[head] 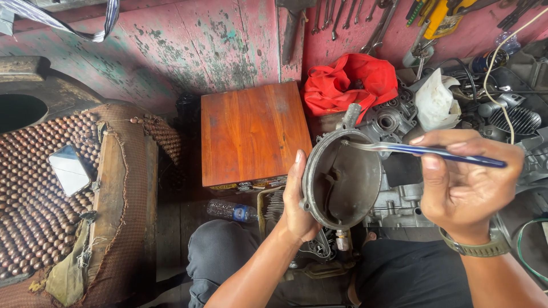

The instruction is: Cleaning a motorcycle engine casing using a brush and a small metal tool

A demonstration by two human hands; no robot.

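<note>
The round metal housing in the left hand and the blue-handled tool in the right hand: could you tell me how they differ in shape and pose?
The metal housing is a wide, hollow, grey bowl; the blue-handled tool is thin and long. The left hand grips the housing by its rim, open side facing the camera, while the right hand pinches the tool almost level. The housing is dull and grimy; the tool's handle is glossy blue. The tool's pale tip meets the housing's upper rim.

wooden box (251,134), red cloth (348,82), water bottle (231,211)
</note>
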